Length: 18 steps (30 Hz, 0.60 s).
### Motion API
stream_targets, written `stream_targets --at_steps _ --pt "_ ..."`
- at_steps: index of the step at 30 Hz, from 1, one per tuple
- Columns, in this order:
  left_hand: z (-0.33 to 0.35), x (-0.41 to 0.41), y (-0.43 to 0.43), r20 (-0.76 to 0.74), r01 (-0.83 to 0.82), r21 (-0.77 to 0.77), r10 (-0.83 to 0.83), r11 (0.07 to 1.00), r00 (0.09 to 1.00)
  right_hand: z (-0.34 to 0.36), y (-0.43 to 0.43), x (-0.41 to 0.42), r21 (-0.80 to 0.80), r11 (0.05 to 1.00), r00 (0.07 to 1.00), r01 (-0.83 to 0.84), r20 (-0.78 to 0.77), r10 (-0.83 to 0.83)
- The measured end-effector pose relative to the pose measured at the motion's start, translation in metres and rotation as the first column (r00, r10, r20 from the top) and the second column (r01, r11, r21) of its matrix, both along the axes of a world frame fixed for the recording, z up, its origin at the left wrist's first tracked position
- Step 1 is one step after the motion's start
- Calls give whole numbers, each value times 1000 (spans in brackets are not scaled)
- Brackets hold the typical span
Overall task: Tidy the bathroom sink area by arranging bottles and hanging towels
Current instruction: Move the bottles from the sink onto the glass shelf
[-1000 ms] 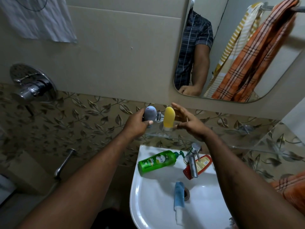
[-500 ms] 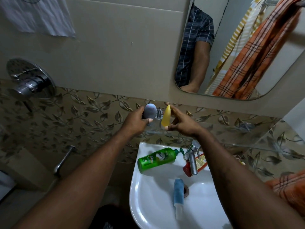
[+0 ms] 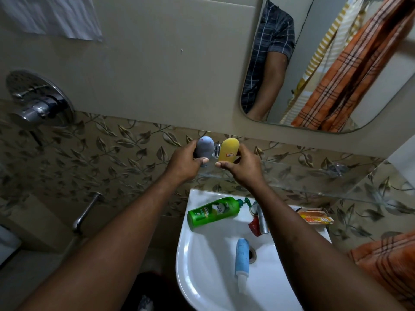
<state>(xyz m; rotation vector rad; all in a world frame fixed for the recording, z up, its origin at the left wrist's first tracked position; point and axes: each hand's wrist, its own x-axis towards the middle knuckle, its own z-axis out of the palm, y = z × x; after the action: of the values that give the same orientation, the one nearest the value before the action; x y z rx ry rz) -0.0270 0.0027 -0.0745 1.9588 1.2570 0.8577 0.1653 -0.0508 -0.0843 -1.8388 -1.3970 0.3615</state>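
Observation:
My left hand [image 3: 183, 163] grips a grey bottle [image 3: 204, 147] and my right hand [image 3: 241, 166] grips a yellow bottle [image 3: 228, 149]. Both bottles stand side by side at the left end of the glass shelf [image 3: 314, 187] above the white sink [image 3: 206, 265]. A green pump bottle [image 3: 213, 212] lies on its side on the sink's back rim. A blue tube [image 3: 242, 257] lies in the basin beside the drain. A red bottle [image 3: 254, 226] lies behind the tap, partly hidden by my right forearm. An orange checked towel [image 3: 386, 261] lies at the right.
A chrome tap [image 3: 260, 217] stands at the sink's back. An orange packet [image 3: 314, 217] lies on the rim to the right. The mirror [image 3: 332, 63] reflects orange and yellow striped towels on a rail. A shower control [image 3: 38, 102] and a white cloth [image 3: 56, 16] are on the left wall.
My right hand has closed round the yellow bottle, turned it and set it upright next to the grey bottle. My left hand has stayed on the grey bottle.

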Motion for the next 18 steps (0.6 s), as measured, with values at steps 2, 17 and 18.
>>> stream_targets --at_steps 2,17,18 --pt "-1 -1 -1 1 -1 11 1 1000 1000 -1 0 -3 5 1000 1000 25 3 -25" --pt "-9 -2 -3 37 -7 -1 7 1000 999 -6 -8 -14 -22 999 999 46 23 -45" --pt "-9 -3 -2 39 -9 -2 10 1000 999 -7 -9 -12 -31 999 1000 23 15 -22"
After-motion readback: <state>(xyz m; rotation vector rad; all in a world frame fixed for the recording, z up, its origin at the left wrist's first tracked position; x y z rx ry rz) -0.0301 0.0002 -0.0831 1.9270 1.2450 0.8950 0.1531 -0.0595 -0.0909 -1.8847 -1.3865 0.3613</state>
